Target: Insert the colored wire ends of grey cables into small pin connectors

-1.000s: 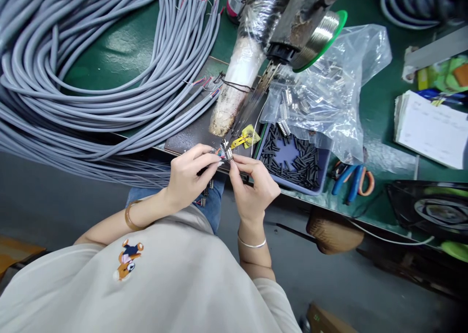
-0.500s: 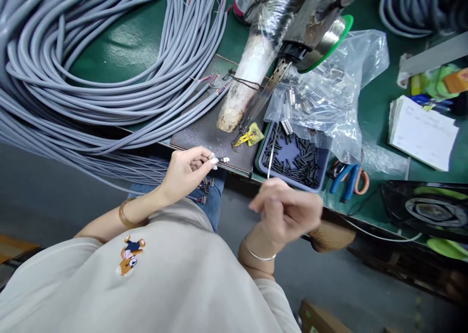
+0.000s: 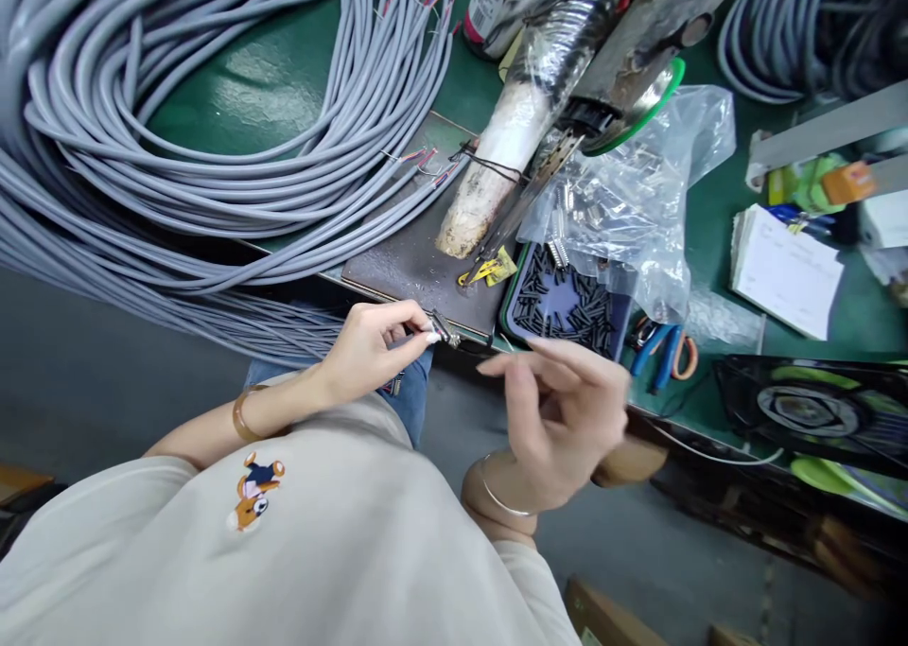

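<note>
The left hand (image 3: 373, 348) pinches one multi-pin connector (image 3: 445, 329) at the bench (image 3: 270, 93) edge; the right hand (image 3: 564, 419) curls, blurred, gripping what I can't tell. At least one connector on the jeans (image 3: 412, 402) looks finished; uncountable grey cables (image 3: 234, 192) seem untouched, past one tray (image 3: 504, 317) and one solder spool (image 3: 649, 107).

Green worktop (image 3: 266, 88) above grey floor (image 3: 106, 391)
</note>
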Demonstrator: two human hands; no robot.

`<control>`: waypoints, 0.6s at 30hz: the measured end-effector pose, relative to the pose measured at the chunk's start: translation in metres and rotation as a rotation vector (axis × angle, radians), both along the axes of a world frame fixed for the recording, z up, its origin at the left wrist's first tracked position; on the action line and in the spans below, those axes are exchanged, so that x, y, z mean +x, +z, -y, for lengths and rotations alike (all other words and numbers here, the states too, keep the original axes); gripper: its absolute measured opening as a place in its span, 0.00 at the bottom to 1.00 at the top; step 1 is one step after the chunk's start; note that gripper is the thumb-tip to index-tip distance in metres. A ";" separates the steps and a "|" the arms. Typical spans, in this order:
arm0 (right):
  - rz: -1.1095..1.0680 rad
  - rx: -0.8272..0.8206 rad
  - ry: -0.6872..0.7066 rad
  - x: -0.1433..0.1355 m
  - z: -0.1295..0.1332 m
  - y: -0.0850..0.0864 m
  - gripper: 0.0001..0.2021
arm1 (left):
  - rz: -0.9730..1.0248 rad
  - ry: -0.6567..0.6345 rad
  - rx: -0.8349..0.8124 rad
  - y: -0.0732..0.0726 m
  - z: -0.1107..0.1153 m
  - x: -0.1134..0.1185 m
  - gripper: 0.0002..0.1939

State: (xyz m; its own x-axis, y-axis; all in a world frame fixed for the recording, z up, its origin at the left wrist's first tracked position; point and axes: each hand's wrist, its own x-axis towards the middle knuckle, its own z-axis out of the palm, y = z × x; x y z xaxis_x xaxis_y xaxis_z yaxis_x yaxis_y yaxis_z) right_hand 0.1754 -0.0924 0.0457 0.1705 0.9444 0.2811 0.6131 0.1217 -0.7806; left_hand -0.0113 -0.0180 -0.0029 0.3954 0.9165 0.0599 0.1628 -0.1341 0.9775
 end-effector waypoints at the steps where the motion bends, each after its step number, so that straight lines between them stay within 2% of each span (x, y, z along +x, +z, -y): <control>1: -0.018 -0.018 0.016 -0.001 -0.003 -0.001 0.09 | -0.020 -0.064 0.015 -0.002 0.001 -0.001 0.07; 3: -0.041 -0.039 0.024 -0.001 -0.005 -0.003 0.06 | -0.081 -0.218 0.054 -0.007 0.003 -0.005 0.06; 5: -0.042 -0.008 -0.027 -0.001 -0.006 -0.004 0.02 | -0.163 -0.370 0.097 -0.010 0.004 -0.009 0.07; 7: -0.054 0.082 -0.110 -0.002 -0.007 -0.005 0.03 | -0.197 -0.434 0.134 -0.010 0.002 -0.015 0.08; 8: -0.071 0.135 -0.147 -0.003 -0.008 -0.006 0.04 | -0.188 -0.415 0.150 -0.008 -0.002 -0.018 0.09; 9: -0.092 0.200 -0.185 -0.005 -0.010 -0.006 0.04 | -0.163 -0.349 0.181 -0.005 -0.008 -0.021 0.10; 11: -0.127 0.386 -0.252 -0.011 -0.015 -0.005 0.04 | -0.154 -0.138 0.293 0.003 -0.026 -0.028 0.11; 14: -0.134 0.683 -0.326 -0.017 -0.019 -0.005 0.07 | -0.346 0.186 0.490 0.013 -0.066 -0.032 0.12; 16: -0.079 0.722 -0.325 -0.018 -0.018 -0.005 0.09 | -0.521 0.284 0.501 0.012 -0.096 -0.029 0.11; 18: 0.019 0.661 -0.276 -0.016 -0.014 -0.006 0.11 | -0.666 0.291 0.455 0.005 -0.121 -0.023 0.10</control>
